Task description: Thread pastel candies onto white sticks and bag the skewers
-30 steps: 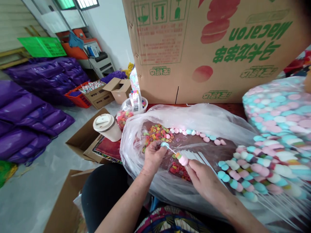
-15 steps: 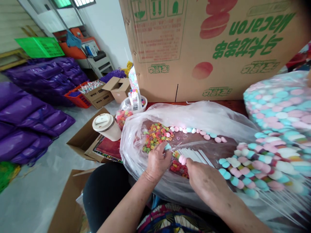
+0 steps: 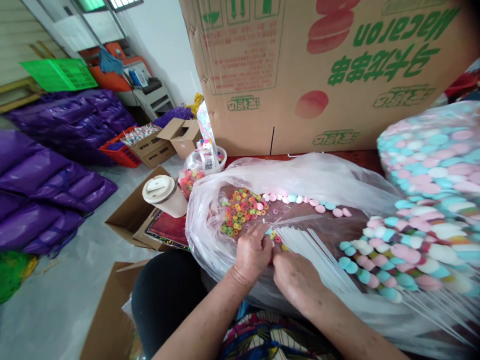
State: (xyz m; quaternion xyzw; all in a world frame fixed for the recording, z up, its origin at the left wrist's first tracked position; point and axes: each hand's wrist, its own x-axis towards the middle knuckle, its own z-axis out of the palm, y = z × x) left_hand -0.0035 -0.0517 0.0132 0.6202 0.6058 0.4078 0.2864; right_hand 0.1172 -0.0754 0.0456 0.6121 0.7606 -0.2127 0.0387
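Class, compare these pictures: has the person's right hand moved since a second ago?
Yes. The right hand has drawn left along the bundle of white sticks, closing up to the left hand beside the ring candies.

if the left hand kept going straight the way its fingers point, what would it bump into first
Probably the pile of colourful ring candies, just beyond the left hand on the plastic sheet; depth is hard to judge.

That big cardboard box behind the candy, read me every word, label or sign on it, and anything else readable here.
"Macaron", green, upside down, on the cardboard box.
Large green characters under it, also upside down: not a script I can quote reliably.
Three green handling pictograms at the box's top left: no words.
Red block of fine print below them: too small to read.
Small green logos along the lower edge: blurred.
Packets in the tub: print too small.
Cup lid: nothing legible.
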